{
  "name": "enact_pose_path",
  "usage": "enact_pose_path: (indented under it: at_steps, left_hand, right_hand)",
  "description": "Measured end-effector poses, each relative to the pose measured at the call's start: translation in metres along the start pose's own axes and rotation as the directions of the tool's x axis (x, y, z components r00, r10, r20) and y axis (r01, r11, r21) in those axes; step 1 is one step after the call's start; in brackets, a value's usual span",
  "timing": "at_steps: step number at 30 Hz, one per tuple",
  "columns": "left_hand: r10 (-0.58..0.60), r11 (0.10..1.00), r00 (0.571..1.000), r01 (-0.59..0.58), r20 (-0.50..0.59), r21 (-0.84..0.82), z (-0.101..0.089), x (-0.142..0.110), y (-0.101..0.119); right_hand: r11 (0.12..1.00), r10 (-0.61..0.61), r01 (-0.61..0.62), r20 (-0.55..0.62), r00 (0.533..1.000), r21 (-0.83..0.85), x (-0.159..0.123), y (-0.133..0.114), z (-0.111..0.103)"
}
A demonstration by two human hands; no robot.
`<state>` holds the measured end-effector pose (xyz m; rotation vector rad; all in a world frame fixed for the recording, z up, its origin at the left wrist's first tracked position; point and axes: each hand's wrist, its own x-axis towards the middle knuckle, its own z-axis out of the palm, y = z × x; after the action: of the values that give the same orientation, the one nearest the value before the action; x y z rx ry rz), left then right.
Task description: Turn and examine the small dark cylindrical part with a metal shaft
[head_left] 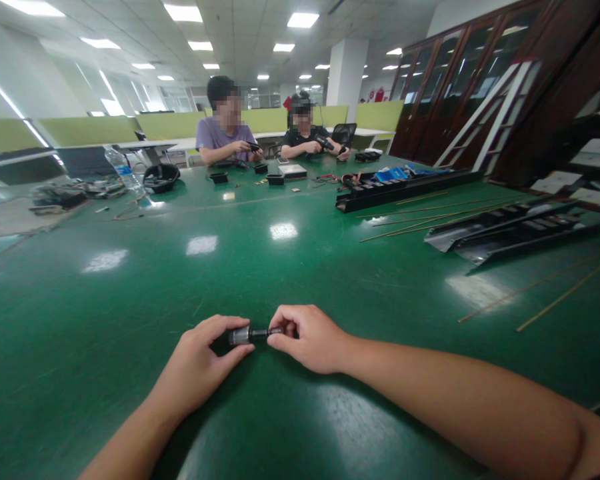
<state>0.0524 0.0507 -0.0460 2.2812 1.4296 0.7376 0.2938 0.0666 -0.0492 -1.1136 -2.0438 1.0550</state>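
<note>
Both my hands meet low over a wide green table [300,267]. My left hand [197,363] pinches the silver-grey end of a small cylindrical metal part [245,335] between thumb and fingers. My right hand [305,337] is closed on the dark, thinner end of the same part [275,331]. The part lies level between the two hands, just above the tabletop. Both forearms rest across the table's near edge.
Long black trays [510,233] and thin wooden rods [530,287] lie at the right. Another black tray [400,190] sits farther back. Two people sit at the far side with small black parts [275,179]. A water bottle [123,170] and clutter stand at the back left.
</note>
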Motion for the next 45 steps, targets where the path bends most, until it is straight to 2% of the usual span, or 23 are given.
enact_pose_path:
  at_steps: [28,39,45]
  left_hand:
    - [0.013,1.0,1.0,-0.013,-0.002,0.015,-0.006,-0.002,-0.004]
    - [-0.004,1.0,1.0,0.005,-0.024,0.025,-0.01,-0.001,-0.009]
    - [-0.057,0.998,0.998,0.057,-0.008,0.034,-0.012,-0.001,-0.011]
  right_hand:
    - [0.998,0.021,-0.02,-0.003,1.0,0.055,0.0,0.001,0.0]
    - [0.998,0.018,-0.017,-0.023,1.0,0.056,-0.001,0.003,0.002]
    - [0.999,0.023,-0.023,-0.019,1.0,0.047,-0.001,0.002,0.002]
